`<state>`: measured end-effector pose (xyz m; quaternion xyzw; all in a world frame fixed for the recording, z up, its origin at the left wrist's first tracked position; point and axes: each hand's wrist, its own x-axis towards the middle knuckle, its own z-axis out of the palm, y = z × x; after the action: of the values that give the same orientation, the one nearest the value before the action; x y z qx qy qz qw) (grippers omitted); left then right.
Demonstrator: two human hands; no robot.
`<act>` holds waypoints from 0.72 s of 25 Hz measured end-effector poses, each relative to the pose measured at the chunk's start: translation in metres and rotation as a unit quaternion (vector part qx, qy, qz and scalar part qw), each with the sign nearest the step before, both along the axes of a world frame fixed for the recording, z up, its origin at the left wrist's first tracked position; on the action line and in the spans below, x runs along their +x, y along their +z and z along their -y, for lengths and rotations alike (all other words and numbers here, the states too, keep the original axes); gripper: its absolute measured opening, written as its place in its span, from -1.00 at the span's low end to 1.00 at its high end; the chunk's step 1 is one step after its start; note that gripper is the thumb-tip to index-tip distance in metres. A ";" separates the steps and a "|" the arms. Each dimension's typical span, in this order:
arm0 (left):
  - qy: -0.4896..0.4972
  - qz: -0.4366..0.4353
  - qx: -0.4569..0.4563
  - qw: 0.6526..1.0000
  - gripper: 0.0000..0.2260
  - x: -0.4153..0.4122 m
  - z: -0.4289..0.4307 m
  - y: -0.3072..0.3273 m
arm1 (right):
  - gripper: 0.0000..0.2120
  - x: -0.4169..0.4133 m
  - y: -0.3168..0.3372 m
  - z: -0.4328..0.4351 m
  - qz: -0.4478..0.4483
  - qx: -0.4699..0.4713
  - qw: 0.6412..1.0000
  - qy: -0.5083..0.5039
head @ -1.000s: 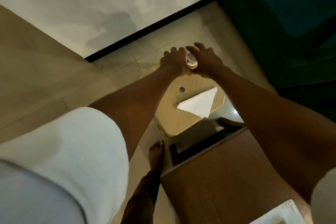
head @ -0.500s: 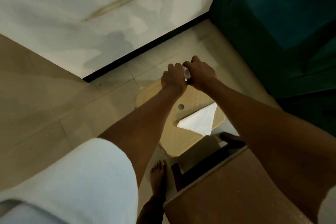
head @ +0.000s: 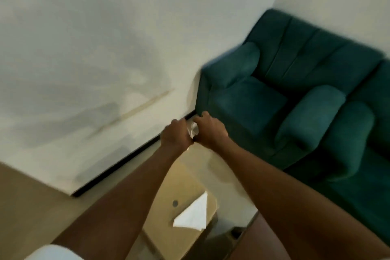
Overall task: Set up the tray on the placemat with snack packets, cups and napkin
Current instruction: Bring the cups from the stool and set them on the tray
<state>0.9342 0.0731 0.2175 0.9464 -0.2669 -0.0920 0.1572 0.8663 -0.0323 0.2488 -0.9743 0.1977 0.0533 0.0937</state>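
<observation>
Small white object held between both hands.

The white object is gripped by closed fingers of left hand and right hand, far above a folded napkin.

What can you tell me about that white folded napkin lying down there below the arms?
The napkin is white, looks like paper or thin cloth, and is folded into a flat triangle, one point toward the far side. It lies on a tan surface beside a small dark round mark. Neither hand touches it; both are higher up. The view is blurred, so finer detail is lost.
</observation>
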 end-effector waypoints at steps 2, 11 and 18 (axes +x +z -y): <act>-0.016 -0.003 -0.015 1.000 -0.64 -0.031 0.016 0.059 | -0.56 -0.032 0.057 0.009 0.023 0.030 0.998 -0.042; -0.233 0.084 -0.083 0.965 -0.64 -0.257 0.166 0.401 | -0.55 -0.307 0.390 0.129 0.141 -0.087 0.964 -0.206; -0.382 0.049 -0.132 0.913 -0.58 -0.504 0.236 0.526 | -0.66 -0.577 0.510 0.180 0.145 -0.193 0.930 -0.279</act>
<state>0.4297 -0.1629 0.7433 0.7460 -0.6254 -0.0626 0.2200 0.2890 -0.2124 0.7584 -0.8764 0.4523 -0.1555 -0.0574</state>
